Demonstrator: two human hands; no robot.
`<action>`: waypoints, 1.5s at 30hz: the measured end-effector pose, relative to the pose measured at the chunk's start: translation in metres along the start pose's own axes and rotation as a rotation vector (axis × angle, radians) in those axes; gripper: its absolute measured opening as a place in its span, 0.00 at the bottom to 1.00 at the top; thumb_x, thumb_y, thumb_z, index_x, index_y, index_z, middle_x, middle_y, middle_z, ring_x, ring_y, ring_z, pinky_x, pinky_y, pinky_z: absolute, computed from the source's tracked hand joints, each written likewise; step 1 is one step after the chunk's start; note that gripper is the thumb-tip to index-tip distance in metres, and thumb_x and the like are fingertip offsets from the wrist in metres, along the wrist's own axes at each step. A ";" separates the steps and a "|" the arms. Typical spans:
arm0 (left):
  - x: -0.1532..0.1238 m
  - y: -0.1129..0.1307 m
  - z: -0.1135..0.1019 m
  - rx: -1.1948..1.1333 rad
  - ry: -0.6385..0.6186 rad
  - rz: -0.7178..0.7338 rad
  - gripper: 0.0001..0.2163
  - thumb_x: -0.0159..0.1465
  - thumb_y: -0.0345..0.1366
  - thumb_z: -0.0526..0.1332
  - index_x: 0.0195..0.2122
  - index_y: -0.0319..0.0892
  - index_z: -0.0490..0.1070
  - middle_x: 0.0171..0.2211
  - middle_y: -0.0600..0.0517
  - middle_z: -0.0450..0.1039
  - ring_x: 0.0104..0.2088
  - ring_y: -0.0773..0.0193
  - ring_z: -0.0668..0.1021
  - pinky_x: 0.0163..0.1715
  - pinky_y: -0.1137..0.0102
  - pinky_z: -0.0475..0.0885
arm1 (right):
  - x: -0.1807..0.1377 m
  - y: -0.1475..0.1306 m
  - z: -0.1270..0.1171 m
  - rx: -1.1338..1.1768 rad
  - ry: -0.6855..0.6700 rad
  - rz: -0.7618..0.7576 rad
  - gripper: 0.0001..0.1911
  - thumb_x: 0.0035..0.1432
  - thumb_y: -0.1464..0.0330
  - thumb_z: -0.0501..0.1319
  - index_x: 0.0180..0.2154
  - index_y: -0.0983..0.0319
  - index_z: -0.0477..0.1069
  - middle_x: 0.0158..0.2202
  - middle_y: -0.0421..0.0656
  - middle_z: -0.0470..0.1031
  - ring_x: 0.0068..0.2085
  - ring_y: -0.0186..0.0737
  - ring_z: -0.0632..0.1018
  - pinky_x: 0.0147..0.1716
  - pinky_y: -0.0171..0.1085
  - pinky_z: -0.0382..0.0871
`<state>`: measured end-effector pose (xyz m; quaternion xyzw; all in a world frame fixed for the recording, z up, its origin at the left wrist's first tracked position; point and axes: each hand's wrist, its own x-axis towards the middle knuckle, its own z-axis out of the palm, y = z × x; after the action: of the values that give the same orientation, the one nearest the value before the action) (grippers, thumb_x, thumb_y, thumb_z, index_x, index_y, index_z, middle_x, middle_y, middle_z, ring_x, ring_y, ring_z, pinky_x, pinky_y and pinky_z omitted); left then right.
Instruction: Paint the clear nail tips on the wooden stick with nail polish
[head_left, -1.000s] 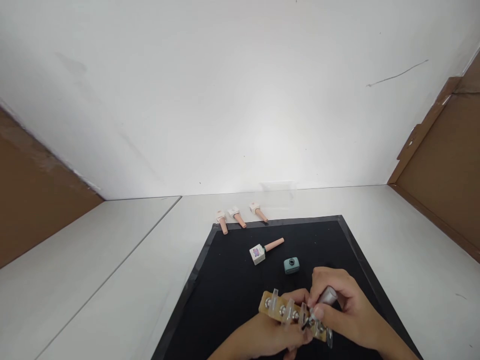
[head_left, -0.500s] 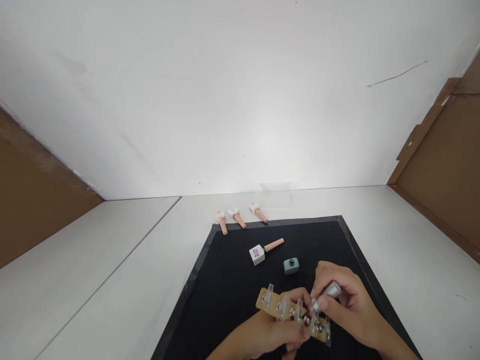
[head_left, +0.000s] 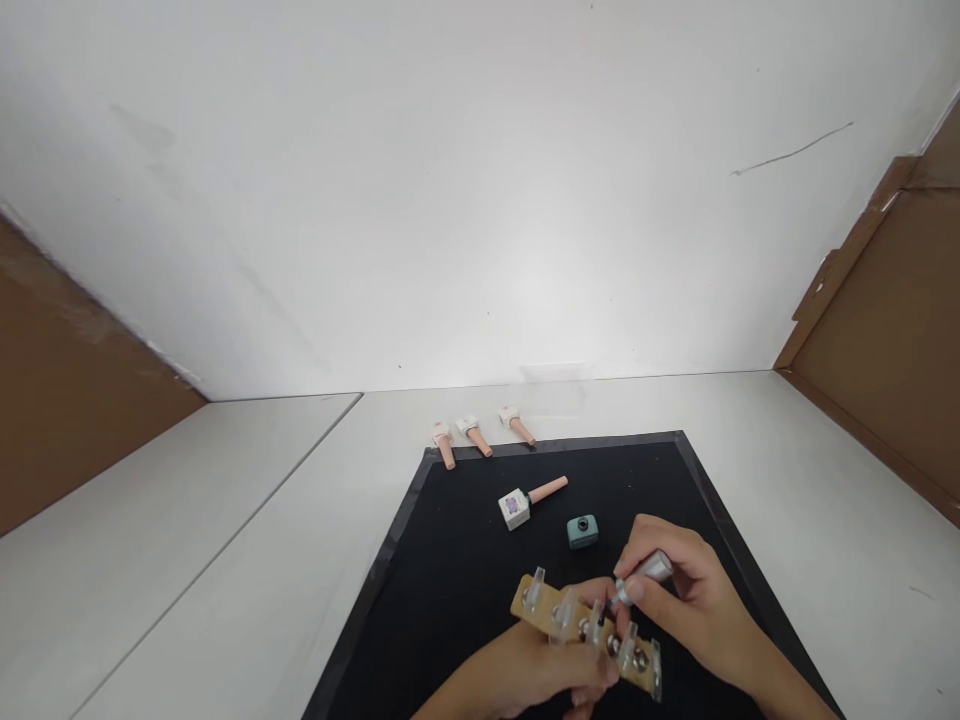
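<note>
White surface (head_left: 225, 520) carries a black rectangular mat (head_left: 465, 590). Over its near end the left hand (head_left: 517, 675) clenches from below a tan wooden strip of clear nail tips (head_left: 523, 604), whose long axis runs from far-left to near-right. The right hand (head_left: 690, 600) pinches a silver cylindrical brush handle (head_left: 651, 570) just above the strip's right half, its lower end slanting down-left toward the tips.

It was a makeshift work booth; white table (head_left: 225, 560), bare white wall (head_left: 450, 200); brown board panels (head_left: 885, 350) stood at both sides.

White table (head_left: 225, 520) bearing a black mat (head_left: 450, 580); three pink-capped bottles (head_left: 474, 434) lie in a row just beyond the mat's far edge.
</note>
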<state>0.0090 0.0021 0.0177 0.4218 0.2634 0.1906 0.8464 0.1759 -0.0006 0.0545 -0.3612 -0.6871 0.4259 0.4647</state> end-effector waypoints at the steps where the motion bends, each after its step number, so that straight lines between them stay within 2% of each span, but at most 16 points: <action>1: 0.000 0.000 0.000 -0.008 -0.007 0.004 0.19 0.44 0.42 0.71 0.29 0.41 0.62 0.18 0.63 0.61 0.14 0.78 0.59 0.11 0.80 0.59 | 0.000 0.000 0.000 -0.011 0.019 0.003 0.12 0.60 0.61 0.59 0.28 0.61 0.71 0.23 0.38 0.65 0.22 0.33 0.68 0.21 0.32 0.62; 9: -0.001 -0.003 -0.003 -0.040 -0.058 0.020 0.20 0.44 0.42 0.72 0.29 0.41 0.62 0.17 0.63 0.62 0.12 0.79 0.59 0.11 0.80 0.59 | 0.001 0.001 0.000 -0.038 0.132 0.007 0.15 0.60 0.58 0.59 0.26 0.60 0.70 0.23 0.38 0.65 0.22 0.34 0.67 0.22 0.32 0.62; 13: -0.001 -0.002 -0.003 -0.007 -0.017 -0.004 0.22 0.43 0.45 0.73 0.30 0.40 0.63 0.18 0.63 0.62 0.14 0.79 0.60 0.12 0.80 0.60 | -0.001 0.001 0.000 0.089 0.041 0.009 0.16 0.59 0.56 0.59 0.27 0.61 0.70 0.23 0.38 0.65 0.22 0.33 0.68 0.22 0.32 0.62; 17: 0.000 -0.002 -0.002 0.047 0.011 -0.015 0.25 0.41 0.50 0.72 0.30 0.40 0.63 0.20 0.62 0.63 0.15 0.79 0.61 0.12 0.80 0.60 | -0.002 -0.001 0.001 0.143 -0.061 0.092 0.14 0.59 0.58 0.60 0.27 0.61 0.69 0.23 0.37 0.65 0.21 0.32 0.69 0.20 0.31 0.62; 23: 0.000 -0.001 0.000 0.060 -0.016 -0.029 0.24 0.42 0.49 0.72 0.28 0.41 0.62 0.18 0.64 0.62 0.12 0.80 0.60 0.12 0.80 0.59 | 0.000 0.003 0.002 -0.008 0.092 0.121 0.10 0.58 0.66 0.60 0.25 0.61 0.69 0.22 0.36 0.65 0.23 0.33 0.67 0.23 0.31 0.61; 28: -0.002 -0.002 -0.003 0.183 -0.017 -0.014 0.24 0.44 0.52 0.70 0.28 0.40 0.61 0.20 0.62 0.63 0.13 0.80 0.62 0.12 0.81 0.60 | -0.002 0.005 0.001 0.070 0.149 0.164 0.10 0.57 0.62 0.61 0.27 0.60 0.71 0.23 0.37 0.67 0.24 0.33 0.66 0.23 0.30 0.60; 31: -0.003 -0.004 -0.005 0.242 -0.019 -0.008 0.24 0.45 0.54 0.69 0.30 0.40 0.62 0.22 0.61 0.64 0.15 0.80 0.63 0.12 0.81 0.61 | -0.003 0.004 0.000 0.192 0.120 0.182 0.11 0.56 0.59 0.63 0.29 0.59 0.73 0.24 0.37 0.68 0.23 0.31 0.64 0.22 0.29 0.59; 34: -0.003 -0.005 -0.006 0.280 -0.001 -0.025 0.23 0.46 0.53 0.68 0.30 0.40 0.62 0.23 0.61 0.63 0.15 0.80 0.63 0.12 0.82 0.60 | -0.003 0.005 0.000 0.332 0.068 0.123 0.10 0.56 0.58 0.64 0.31 0.57 0.75 0.26 0.37 0.67 0.23 0.29 0.63 0.23 0.30 0.59; 37: -0.003 -0.003 -0.004 0.327 0.015 -0.031 0.20 0.48 0.48 0.68 0.31 0.41 0.62 0.23 0.61 0.63 0.16 0.79 0.62 0.12 0.82 0.60 | -0.001 0.007 -0.001 0.425 0.017 0.044 0.12 0.56 0.57 0.64 0.27 0.58 0.74 0.24 0.36 0.63 0.24 0.31 0.63 0.24 0.30 0.59; 40: -0.003 0.001 0.000 0.383 0.029 -0.015 0.15 0.50 0.41 0.66 0.30 0.41 0.62 0.22 0.60 0.64 0.16 0.78 0.63 0.14 0.81 0.60 | -0.001 0.010 -0.001 0.451 -0.028 0.028 0.17 0.56 0.56 0.63 0.22 0.60 0.71 0.22 0.36 0.60 0.25 0.33 0.63 0.23 0.31 0.58; 45: -0.003 0.005 0.003 0.451 0.092 0.009 0.12 0.51 0.38 0.64 0.30 0.41 0.62 0.20 0.62 0.62 0.16 0.78 0.63 0.15 0.81 0.59 | -0.003 0.008 -0.001 0.401 -0.138 0.061 0.12 0.56 0.59 0.64 0.28 0.60 0.73 0.24 0.36 0.60 0.22 0.30 0.63 0.22 0.32 0.56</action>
<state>0.0085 0.0013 0.0237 0.5924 0.3359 0.1496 0.7169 0.1786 0.0002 0.0465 -0.2523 -0.6075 0.5918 0.4658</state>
